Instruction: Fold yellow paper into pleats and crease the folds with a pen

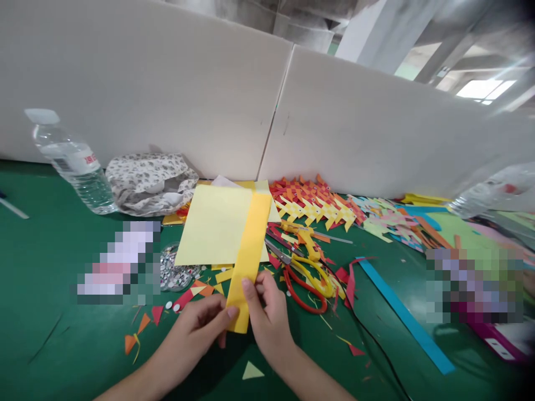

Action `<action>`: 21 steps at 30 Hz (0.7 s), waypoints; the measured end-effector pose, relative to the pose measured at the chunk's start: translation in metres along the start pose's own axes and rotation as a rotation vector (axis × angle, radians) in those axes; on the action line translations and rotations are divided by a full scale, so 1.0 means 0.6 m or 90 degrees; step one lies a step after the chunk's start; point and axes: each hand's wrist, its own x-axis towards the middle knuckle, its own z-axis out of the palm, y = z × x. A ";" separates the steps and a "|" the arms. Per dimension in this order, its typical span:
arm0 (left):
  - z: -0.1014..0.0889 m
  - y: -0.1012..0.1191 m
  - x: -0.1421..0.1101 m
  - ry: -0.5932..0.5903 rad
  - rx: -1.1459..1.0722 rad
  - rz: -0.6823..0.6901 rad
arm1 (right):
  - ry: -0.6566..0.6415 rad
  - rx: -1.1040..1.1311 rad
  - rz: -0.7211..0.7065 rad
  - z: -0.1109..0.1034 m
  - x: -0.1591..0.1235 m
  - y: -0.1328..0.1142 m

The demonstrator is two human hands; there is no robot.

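Note:
A long orange-yellow paper strip (249, 245) lies lengthwise over a pale yellow sheet (215, 224) on the green table. My left hand (199, 323) pinches the strip's near end from the left, thumb on top. My right hand (267, 314) pinches the same end from the right, fingers closed on the paper edge. Both hands meet at the strip's bottom end, just above the table.
Yellow-handled (309, 253) and red-handled scissors (301, 289) lie right of the strip. Woven paper pieces (317, 203) sit at the back, a blue strip (403, 314) to the right, a water bottle (77, 167) and patterned cloth (150, 184) at left, a white wall (167, 83) behind. Paper scraps (144, 323) litter the mat.

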 end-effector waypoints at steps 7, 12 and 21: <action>0.003 -0.002 -0.006 -0.013 0.183 0.065 | 0.001 0.085 0.046 -0.001 0.009 0.008; 0.001 -0.002 -0.011 -0.036 0.163 0.073 | -0.061 0.198 0.099 -0.001 0.018 0.000; -0.004 0.008 -0.014 -0.030 0.069 0.040 | -0.194 0.283 0.141 -0.006 0.009 -0.005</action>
